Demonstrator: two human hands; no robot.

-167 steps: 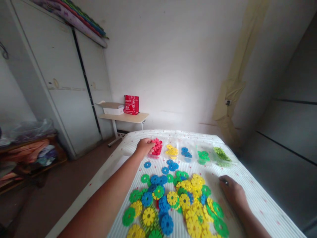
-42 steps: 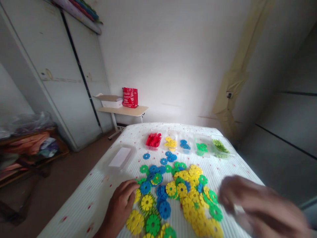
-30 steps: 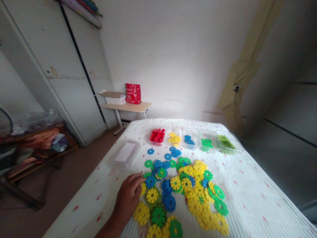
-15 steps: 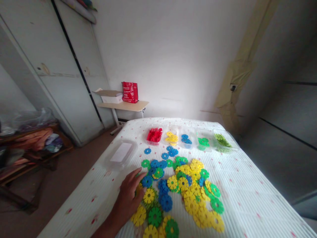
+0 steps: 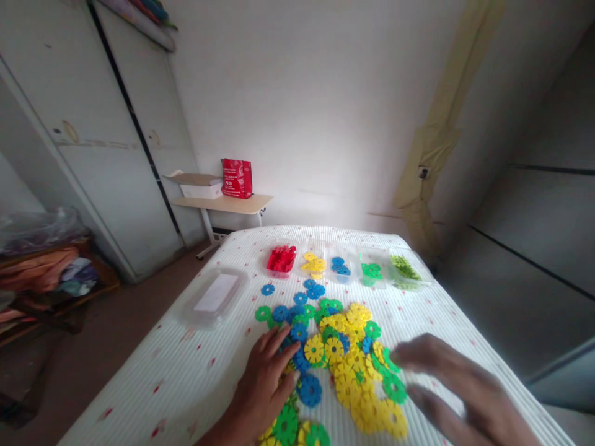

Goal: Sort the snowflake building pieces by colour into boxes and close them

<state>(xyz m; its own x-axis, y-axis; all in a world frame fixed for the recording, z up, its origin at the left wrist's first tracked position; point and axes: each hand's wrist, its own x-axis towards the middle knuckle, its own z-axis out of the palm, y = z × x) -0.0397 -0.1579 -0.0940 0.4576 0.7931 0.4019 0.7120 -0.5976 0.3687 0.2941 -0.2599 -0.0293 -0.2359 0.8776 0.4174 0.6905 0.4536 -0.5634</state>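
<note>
Flat notched discs in yellow [image 5: 360, 371], blue [image 5: 310, 389] and green [image 5: 395, 388] lie in a loose heap on the patterned cloth. My left hand [image 5: 267, 378] rests on the left part of the heap, palm down with fingers spread, covering some discs. At the right edge of the heap my right hand [image 5: 458, 384] is blurred, thumb and fingers apart beside green discs, with nothing visible between them. Behind the heap stand clear containers with red pieces [image 5: 281, 259], yellow discs [image 5: 314, 264], blue discs [image 5: 341, 266], green discs [image 5: 371, 271] and light green pieces [image 5: 405, 269].
A clear plastic container [image 5: 217, 293] with a pale rectangle lies on the left of the cloth [image 5: 186, 371]. Beyond, a small table [image 5: 232, 204] holds a red bag [image 5: 237, 178] and a white box [image 5: 201, 189]. A shelf with clothes [image 5: 44, 272] stands left.
My right hand has come into view from the right. My left hand has moved right, further over the discs. The camera view has shifted slightly.
</note>
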